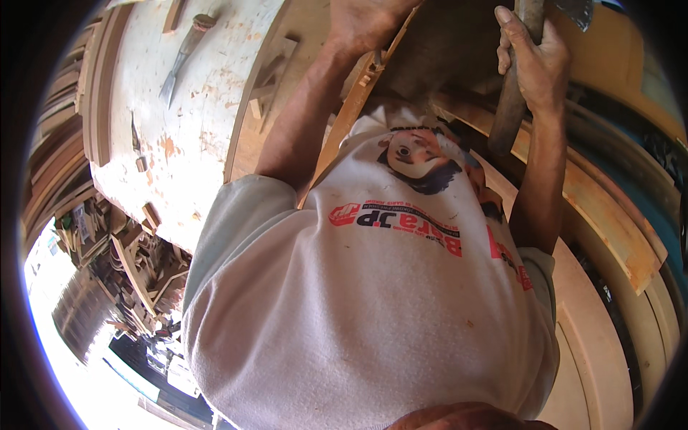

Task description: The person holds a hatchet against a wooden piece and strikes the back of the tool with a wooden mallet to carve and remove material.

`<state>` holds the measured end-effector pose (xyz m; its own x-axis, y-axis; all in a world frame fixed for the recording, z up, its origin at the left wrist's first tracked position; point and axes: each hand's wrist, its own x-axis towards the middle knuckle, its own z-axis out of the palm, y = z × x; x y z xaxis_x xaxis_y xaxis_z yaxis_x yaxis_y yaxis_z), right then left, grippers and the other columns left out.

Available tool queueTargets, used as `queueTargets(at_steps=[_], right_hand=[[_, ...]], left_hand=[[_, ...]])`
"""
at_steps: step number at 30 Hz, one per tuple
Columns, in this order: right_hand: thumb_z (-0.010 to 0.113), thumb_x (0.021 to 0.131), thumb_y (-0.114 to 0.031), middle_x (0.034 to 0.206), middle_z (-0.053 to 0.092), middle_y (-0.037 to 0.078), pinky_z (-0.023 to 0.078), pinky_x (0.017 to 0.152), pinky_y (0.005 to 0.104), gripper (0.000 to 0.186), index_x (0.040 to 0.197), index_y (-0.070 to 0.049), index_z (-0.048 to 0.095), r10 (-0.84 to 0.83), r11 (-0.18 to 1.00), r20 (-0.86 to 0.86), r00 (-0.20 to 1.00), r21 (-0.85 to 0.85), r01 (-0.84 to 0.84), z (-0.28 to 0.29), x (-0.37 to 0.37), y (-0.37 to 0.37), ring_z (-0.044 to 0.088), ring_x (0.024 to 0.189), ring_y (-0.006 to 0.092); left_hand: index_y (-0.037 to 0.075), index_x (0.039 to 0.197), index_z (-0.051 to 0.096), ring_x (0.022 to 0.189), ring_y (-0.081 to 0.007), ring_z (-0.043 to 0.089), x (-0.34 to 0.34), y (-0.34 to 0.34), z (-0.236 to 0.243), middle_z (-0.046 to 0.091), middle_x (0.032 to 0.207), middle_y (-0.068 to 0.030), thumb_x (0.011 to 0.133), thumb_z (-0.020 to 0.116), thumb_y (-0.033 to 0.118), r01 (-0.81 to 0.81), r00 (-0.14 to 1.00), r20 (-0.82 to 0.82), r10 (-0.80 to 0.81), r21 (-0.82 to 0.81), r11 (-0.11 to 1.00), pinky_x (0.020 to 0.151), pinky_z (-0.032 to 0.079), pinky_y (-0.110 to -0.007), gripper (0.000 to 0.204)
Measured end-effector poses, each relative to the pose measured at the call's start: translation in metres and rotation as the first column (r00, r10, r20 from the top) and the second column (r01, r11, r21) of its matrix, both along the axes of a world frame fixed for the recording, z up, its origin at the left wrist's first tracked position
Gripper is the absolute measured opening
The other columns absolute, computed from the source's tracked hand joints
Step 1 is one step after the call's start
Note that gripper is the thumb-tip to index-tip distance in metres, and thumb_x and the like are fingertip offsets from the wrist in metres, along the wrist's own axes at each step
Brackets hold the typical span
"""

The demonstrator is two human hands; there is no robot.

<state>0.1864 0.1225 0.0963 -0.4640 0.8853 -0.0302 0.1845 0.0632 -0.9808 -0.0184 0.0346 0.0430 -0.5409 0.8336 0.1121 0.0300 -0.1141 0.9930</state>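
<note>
Well left of our left fingers, 1 chisel-like tool (183, 61) lies on the pale table (208, 118). Our left hand (365, 25) is cropped; we cannot tell what its fingers grasp. We'd best brace the wooden strip (348, 113) beside them, knuckles clear of our other hand. Our right hand (541, 68) has its fingers curled round a wooden handle (507, 115); a relaxed wrist should help. The strip looks narrow and tan; the handle, dark, rounded and worn.

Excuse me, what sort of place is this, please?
Probably a woodworking workshop: the right hand grips a wooden-handled tool, a chisel-like tool lies on a worn, pale surface, and wood offcuts are piled at the left.
</note>
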Motion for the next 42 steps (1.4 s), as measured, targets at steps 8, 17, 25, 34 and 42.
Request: queueTargets(at_steps=[8,17,25,34,42], right_hand=[[0.072,0.099,-0.024,0.065,0.052,-0.002,0.043,0.043,0.0248,0.024,0.101,-0.005,0.058,-0.005,1.0,0.053,0.999,0.026,0.004,0.005,0.006,-0.012,0.051,0.048,0.0063],[0.07,0.1,-0.025,0.064,0.053,-0.001,0.041,0.044,0.0254,0.026,0.103,-0.003,0.058,0.052,0.994,0.126,0.991,0.086,-0.063,0.02,0.0,-0.031,0.05,0.048,0.0067],[0.07,0.1,-0.023,0.068,0.055,-0.001,0.04,0.047,0.024,0.025,0.105,-0.001,0.061,0.096,0.971,0.068,0.993,0.213,-0.108,0.045,-0.003,-0.047,0.049,0.051,0.0047],[0.068,0.1,-0.015,0.081,0.067,0.015,0.052,0.059,0.0308,0.024,0.11,0.006,0.066,0.133,0.744,0.056,0.989,0.654,-0.137,0.099,0.003,-0.039,0.063,0.063,0.0167],[0.064,0.102,-0.037,0.083,0.068,0.007,0.054,0.076,0.0313,0.043,0.119,0.002,0.068,-0.156,0.702,0.626,0.764,0.614,-0.361,0.111,0.009,-0.048,0.065,0.076,0.0135]], left_hand=[[0.007,0.08,0.066,0.062,-0.0077,0.058,0.005,-0.005,0.009,0.064,0.071,0.0022,0.089,0.074,0.013,-0.005,1.0,-0.021,0.003,-0.094,0.996,0.055,0.046,-0.028,0.014],[0.005,0.091,0.07,0.071,-0.0081,0.061,0.011,-0.002,-0.002,0.067,0.08,0.0025,0.084,0.071,0.006,0.052,0.997,-0.058,-0.046,0.107,0.993,0.064,0.051,-0.028,0.007],[0.005,0.098,0.071,0.079,-0.009,0.063,0.008,-0.006,-0.006,0.069,0.088,0.0019,0.081,0.072,0.004,0.073,0.995,-0.082,-0.064,0.108,0.991,0.071,0.053,-0.027,0.017],[0.005,0.11,0.069,0.082,-0.0102,0.064,0.016,-0.003,-0.002,0.069,0.093,0.0023,0.078,0.074,0.002,0.189,0.98,0.027,-0.197,0.189,0.964,0.073,0.052,-0.026,0.032],[0.006,0.109,0.068,0.081,-0.0104,0.063,0.006,-0.001,-0.01,0.069,0.09,0.0009,0.079,0.072,0.003,0.125,0.992,-0.006,-0.125,0.081,0.989,0.073,0.052,-0.028,0.031]])
